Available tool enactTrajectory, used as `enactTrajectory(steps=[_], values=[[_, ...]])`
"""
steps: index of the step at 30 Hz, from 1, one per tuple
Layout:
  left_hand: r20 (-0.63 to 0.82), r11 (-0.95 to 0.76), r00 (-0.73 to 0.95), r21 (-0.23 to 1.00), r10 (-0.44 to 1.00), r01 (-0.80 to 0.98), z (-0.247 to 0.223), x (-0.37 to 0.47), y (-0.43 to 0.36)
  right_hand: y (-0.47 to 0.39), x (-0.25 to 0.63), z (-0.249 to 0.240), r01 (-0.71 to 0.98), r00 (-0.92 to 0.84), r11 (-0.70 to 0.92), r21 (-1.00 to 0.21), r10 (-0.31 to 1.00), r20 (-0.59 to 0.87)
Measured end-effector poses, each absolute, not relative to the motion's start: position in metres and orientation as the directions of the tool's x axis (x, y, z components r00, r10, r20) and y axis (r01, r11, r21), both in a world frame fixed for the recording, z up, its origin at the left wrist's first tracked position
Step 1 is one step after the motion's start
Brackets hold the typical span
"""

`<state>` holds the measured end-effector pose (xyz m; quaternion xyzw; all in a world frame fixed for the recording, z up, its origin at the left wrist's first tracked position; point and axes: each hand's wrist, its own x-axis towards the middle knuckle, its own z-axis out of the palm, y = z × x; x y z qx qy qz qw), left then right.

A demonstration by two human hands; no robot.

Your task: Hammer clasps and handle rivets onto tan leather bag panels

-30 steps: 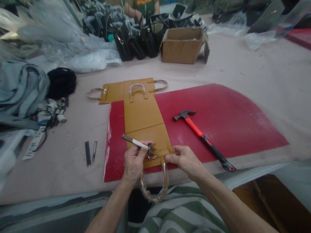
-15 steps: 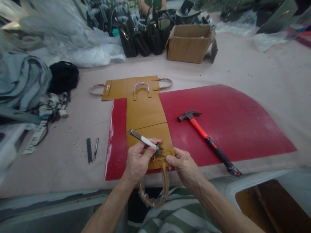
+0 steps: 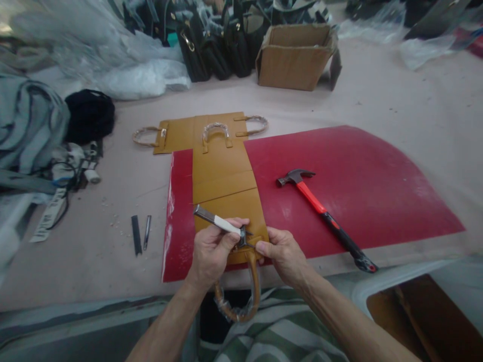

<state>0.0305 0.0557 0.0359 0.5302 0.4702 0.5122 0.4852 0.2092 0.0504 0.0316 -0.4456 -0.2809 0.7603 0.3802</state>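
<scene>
My left hand [image 3: 209, 256] grips a metal punch [image 3: 217, 219] with a white-wrapped shank, held tilted. Its dark pronged end is down at the near end of a mustard-yellow leather bag panel [image 3: 224, 173], by a handle tab; whether the prongs press on the leather I cannot tell. The right-hand edge of that panel is pinched between thumb and fingers of my right hand [image 3: 285, 254], whose fingertips are partly hidden beneath. A plastic-wrapped handle [image 3: 257, 286] hangs from the near end over the table edge. Under the panel lies a red mat [image 3: 358, 186].
A claw hammer [image 3: 317, 206] rests on the mat to the right. Left of the mat lie a dark flat strip [image 3: 136, 235] and a small metal rod [image 3: 147, 233]. Farther back are a cardboard box [image 3: 287, 68], black bags [image 3: 194, 50] and plastic wrapping [image 3: 139, 80].
The punch's pronged end has shifted slightly, and its prongs now sit closer to the handle tab. Both hands keep their grips. The whole view has moved a little.
</scene>
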Motion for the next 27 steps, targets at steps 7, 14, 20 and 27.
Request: enactTrajectory(steps=[7, 14, 20, 27], values=[[0.150, -0.157, 0.053, 0.973, 0.987, 0.168, 0.041, 0.033, 0.055, 0.050, 0.213, 0.030, -0.296, -0.377, -0.533, -0.793, 0.828, -0.415], [0.135, -0.140, 0.040, 0.965, 0.990, 0.223, 0.040, 0.038, 0.057, 0.051, 0.227, 0.037, -0.110, -0.491, -0.494, -0.862, 0.782, -0.385], [0.120, -0.126, 0.042, 0.974, 0.992, 0.190, 0.040, 0.042, 0.062, 0.053, 0.227, 0.034, -0.058, -0.401, -0.556, -0.829, 0.773, -0.491], [0.180, -0.186, 0.046, 0.952, 0.983, 0.243, 0.042, 0.044, 0.060, 0.056, 0.224, 0.038, -0.074, -0.380, -0.565, -0.821, 0.778, -0.501]])
